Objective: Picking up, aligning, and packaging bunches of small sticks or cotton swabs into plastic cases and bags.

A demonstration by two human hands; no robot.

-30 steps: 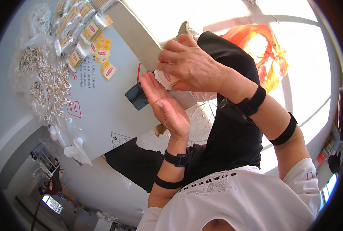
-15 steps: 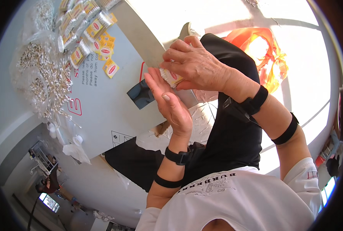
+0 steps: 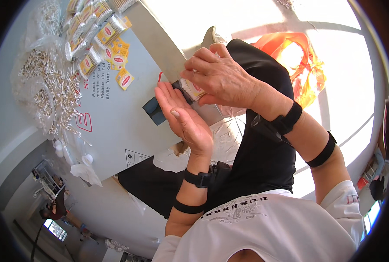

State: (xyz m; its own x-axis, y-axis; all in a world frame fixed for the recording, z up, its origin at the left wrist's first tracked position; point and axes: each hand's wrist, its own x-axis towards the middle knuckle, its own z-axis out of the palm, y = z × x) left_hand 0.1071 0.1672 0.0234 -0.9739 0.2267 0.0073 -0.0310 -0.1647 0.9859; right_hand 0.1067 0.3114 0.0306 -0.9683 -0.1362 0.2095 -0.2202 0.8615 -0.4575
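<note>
Gripped in my right hand [image 3: 222, 74] is a small pack of cotton swabs [image 3: 191, 88], its white tips facing left and a yellow label partly hidden by the fingers. Just left of the pack, my left hand [image 3: 183, 118] is open, its fingers stretched out and its palm turned toward the pack; a narrow gap lies between them. Beneath the left hand sits a dark blue card or sheet [image 3: 154, 111] on the grey board. Several loose yellow labels [image 3: 124, 79] lie farther left.
Finished-looking swab packs [image 3: 109, 32] are heaped at the far left. Beside them, a clear plastic bag spills loose cotton swabs [image 3: 50, 83] over the grey board [image 3: 116, 126]. An orange plastic bag [image 3: 310, 72] rests on the sunlit floor at right. A person [image 3: 57, 207] shows in the background.
My left hand has drawn back to the left, away from the swab pack. My right hand keeps its hold on the pack in nearly the same place.
</note>
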